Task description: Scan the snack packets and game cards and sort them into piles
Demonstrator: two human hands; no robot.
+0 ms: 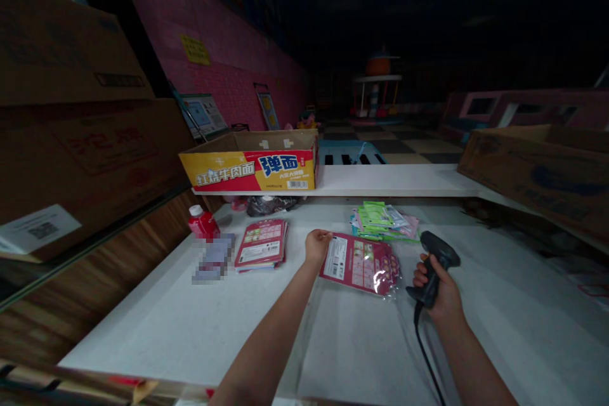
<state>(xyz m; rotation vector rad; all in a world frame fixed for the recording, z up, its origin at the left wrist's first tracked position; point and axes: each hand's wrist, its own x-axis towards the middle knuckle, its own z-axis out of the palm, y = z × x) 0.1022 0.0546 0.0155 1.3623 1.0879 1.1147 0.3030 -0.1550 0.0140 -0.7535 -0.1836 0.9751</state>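
Observation:
My left hand (318, 246) pinches the left edge of a red printed packet (361, 263) in clear plastic, holding it over the white counter. A white label with a barcode shows on the packet's left part. In my right hand (442, 288) is a black barcode scanner (435, 266), its head up and its cord (425, 349) hanging toward the front edge. To the left lies a stack of similar red packets (261, 244). Behind the held packet is a pile of green and pink packets (380, 221).
A red bottle (203, 223) with a white cap stands at the left beside a blurred-out flat object (214, 258). On the raised shelf (390, 179) sit an open noodle carton (247, 168) and, at right, a brown carton (537, 171). Large boxes (90, 158) are stacked at left.

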